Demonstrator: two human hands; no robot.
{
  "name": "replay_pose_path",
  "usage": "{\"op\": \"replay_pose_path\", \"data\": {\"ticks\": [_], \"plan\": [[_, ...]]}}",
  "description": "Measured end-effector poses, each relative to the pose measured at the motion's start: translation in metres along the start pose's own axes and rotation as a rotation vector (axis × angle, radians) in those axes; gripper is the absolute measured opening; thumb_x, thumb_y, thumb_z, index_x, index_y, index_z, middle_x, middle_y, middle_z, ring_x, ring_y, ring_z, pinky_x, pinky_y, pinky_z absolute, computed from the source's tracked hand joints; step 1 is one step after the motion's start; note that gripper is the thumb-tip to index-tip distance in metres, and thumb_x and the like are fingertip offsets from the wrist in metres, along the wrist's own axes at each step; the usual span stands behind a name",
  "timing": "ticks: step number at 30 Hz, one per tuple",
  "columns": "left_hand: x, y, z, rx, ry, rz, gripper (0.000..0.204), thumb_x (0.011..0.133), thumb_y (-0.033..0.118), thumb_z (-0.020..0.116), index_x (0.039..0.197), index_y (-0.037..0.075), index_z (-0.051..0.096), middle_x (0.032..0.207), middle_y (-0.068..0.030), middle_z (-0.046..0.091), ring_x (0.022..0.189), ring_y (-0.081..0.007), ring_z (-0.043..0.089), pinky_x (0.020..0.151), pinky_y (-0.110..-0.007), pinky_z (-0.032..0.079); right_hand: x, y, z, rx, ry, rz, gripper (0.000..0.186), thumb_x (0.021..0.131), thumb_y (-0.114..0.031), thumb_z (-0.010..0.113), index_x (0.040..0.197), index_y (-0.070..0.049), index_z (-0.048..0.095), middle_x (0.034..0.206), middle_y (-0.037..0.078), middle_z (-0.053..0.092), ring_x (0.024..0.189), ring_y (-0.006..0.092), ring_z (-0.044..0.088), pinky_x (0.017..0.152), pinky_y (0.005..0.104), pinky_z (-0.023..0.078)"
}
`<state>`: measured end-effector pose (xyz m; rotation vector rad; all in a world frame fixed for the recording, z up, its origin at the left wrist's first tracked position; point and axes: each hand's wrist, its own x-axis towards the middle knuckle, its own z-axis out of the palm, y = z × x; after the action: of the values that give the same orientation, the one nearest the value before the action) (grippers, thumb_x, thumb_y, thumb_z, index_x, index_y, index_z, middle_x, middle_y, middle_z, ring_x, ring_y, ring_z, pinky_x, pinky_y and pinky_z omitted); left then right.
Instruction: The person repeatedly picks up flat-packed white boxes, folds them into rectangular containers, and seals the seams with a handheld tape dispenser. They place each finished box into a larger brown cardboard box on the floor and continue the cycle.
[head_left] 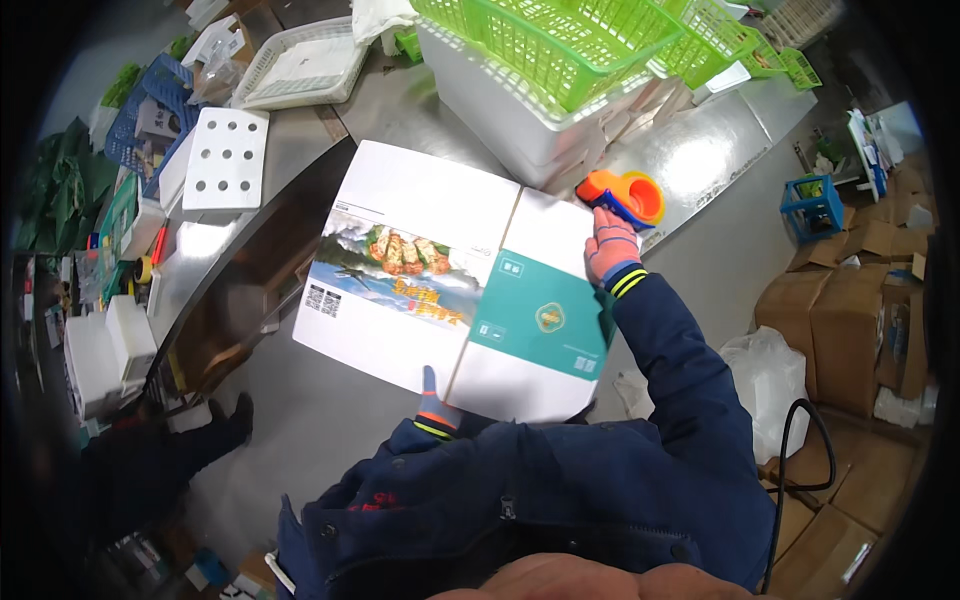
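Observation:
A white cardboard carton [400, 190] lies in front of me, looking flat, with a food picture on its left panel and a green printed block on its right panel. My left hand [437, 405], in a grey and orange glove, is at the carton's near edge. Its thumb lies on top, while the other fingers are hidden beneath. My right hand [612, 246], gloved in coral and grey, rests along the carton's right edge with fingers stretched out. Just beyond those fingertips sits an orange and blue tape dispenser [630, 195] on the steel table [690, 170].
Green plastic baskets [560, 60] stand on a grey-white tub [480, 105] at the far side. To the left are a white tray with holes [226, 160] and a white basket [305, 65]. Brown cartons [835, 320] and a white plastic bag [765, 385] line the right.

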<state>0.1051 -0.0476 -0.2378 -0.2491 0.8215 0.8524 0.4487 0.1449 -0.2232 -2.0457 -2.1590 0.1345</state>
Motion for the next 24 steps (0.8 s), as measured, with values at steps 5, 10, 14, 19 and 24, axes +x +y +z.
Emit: {"op": "replay_pose_path", "data": {"ticks": [5, 10, 14, 19, 24], "plan": [[0.019, -0.046, -0.001, 0.034, 0.153, -0.527, 0.069, 0.085, 0.061, 0.038, 0.134, 0.011, 0.038, 0.136, -0.0107, 0.039, 0.123, -0.0292, 0.037, 0.104, -0.044, 0.026, -0.02, 0.0, -0.032, 0.258, 0.138, -0.038, 0.055, 0.072, -0.015, 0.059, 0.125, -0.007, 0.045, 0.128, 0.016, 0.044, 0.119, 0.0346, 0.038, 0.101, 0.0435, 0.029], [0.028, -0.051, -0.001, 0.222, -0.005, -0.584, 0.065, 0.087, 0.055, 0.041, 0.132, 0.008, 0.039, 0.133, -0.0117, 0.042, 0.122, -0.0262, 0.039, 0.104, -0.04, 0.027, -0.084, 0.069, 0.005, 0.269, 0.162, 0.258, 0.062, 0.076, -0.019, 0.061, 0.132, -0.006, 0.036, 0.132, 0.019, 0.04, 0.12, 0.0346, 0.039, 0.1, 0.0404, 0.031], [-0.001, -0.029, -0.015, 0.812, -0.288, -0.349, 0.061, 0.089, 0.05, 0.043, 0.131, 0.006, 0.041, 0.131, -0.0125, 0.044, 0.12, -0.0238, 0.041, 0.104, -0.036, 0.028, -0.115, 0.088, 0.027, 0.562, -0.062, 0.56, 0.065, 0.081, -0.023, 0.058, 0.137, -0.01, 0.029, 0.127, 0.016, 0.046, 0.108, 0.0288, 0.05, 0.09, 0.0345, 0.041], [-0.062, 0.105, 0.059, 1.135, -0.322, -0.045, 0.036, 0.09, 0.027, 0.051, 0.114, -0.001, 0.053, 0.105, -0.0063, 0.061, 0.09, -0.0141, 0.058, 0.079, -0.028, 0.046, -0.117, 0.069, 0.007, 0.491, 0.005, 0.518, 0.059, 0.081, -0.021, 0.055, 0.134, -0.006, 0.034, 0.126, 0.019, 0.047, 0.113, 0.0327, 0.047, 0.094, 0.0366, 0.039], [0.063, 0.254, -0.049, 1.401, 0.549, 1.066, 0.057, 0.082, 0.025, 0.064, 0.125, -0.004, 0.04, 0.125, -0.0186, 0.047, 0.115, -0.027, 0.047, 0.095, -0.032, 0.038, -0.092, 0.044, 0.009, 0.274, -0.084, 0.575, 0.052, 0.084, -0.022, 0.048, 0.13, 0.0, 0.037, 0.126, 0.019, 0.046, 0.114, 0.0332, 0.046, 0.096, 0.0379, 0.038]]}}
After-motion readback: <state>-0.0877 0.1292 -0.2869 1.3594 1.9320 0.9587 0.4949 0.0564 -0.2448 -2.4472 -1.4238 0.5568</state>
